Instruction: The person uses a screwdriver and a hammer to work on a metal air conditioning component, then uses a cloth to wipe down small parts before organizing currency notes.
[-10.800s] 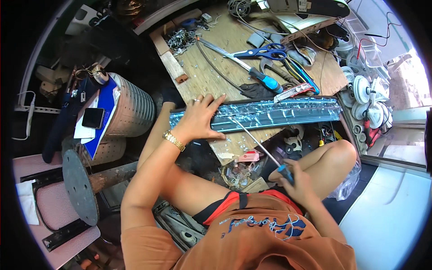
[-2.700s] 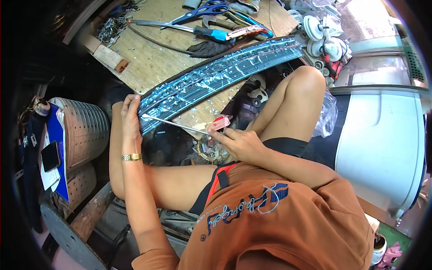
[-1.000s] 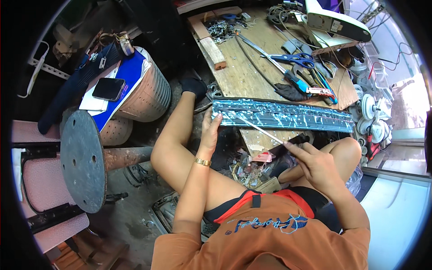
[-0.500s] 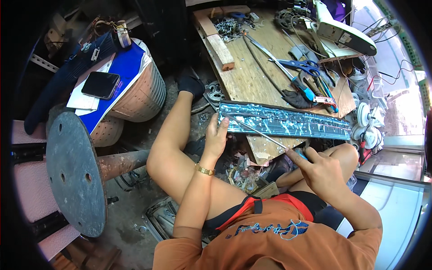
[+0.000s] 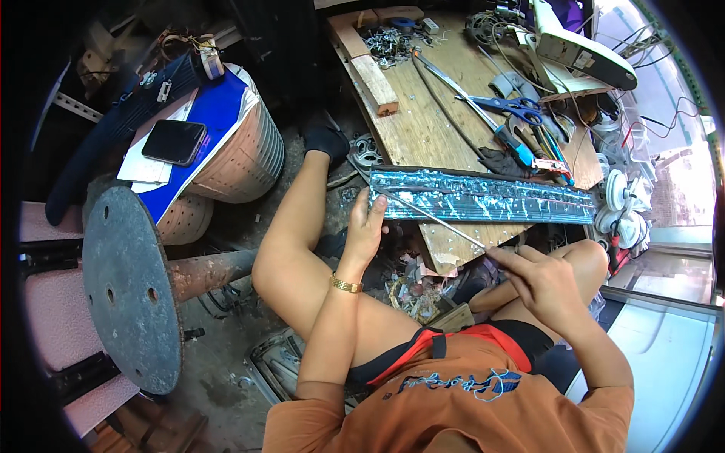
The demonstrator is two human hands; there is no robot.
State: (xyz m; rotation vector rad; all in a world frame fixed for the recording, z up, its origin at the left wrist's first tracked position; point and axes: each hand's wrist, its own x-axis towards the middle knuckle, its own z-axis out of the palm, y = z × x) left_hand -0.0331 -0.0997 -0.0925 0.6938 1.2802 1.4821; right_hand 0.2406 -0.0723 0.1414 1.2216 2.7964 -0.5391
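The person sits low by a wooden table (image 5: 423, 128), one knee up on each side. The left hand (image 5: 368, 226) has its grip closed around the near left end of a long, shiny blue-silver strip (image 5: 483, 200) that lies across the table's front edge. The right hand (image 5: 540, 275) pinches a thin metal rod (image 5: 434, 219) between fingertips, its far tip resting on the strip close to the left hand. Blue-handled scissors (image 5: 513, 106) lie further back on the table. A dark phone (image 5: 174, 141) rests on a drum off to the left.
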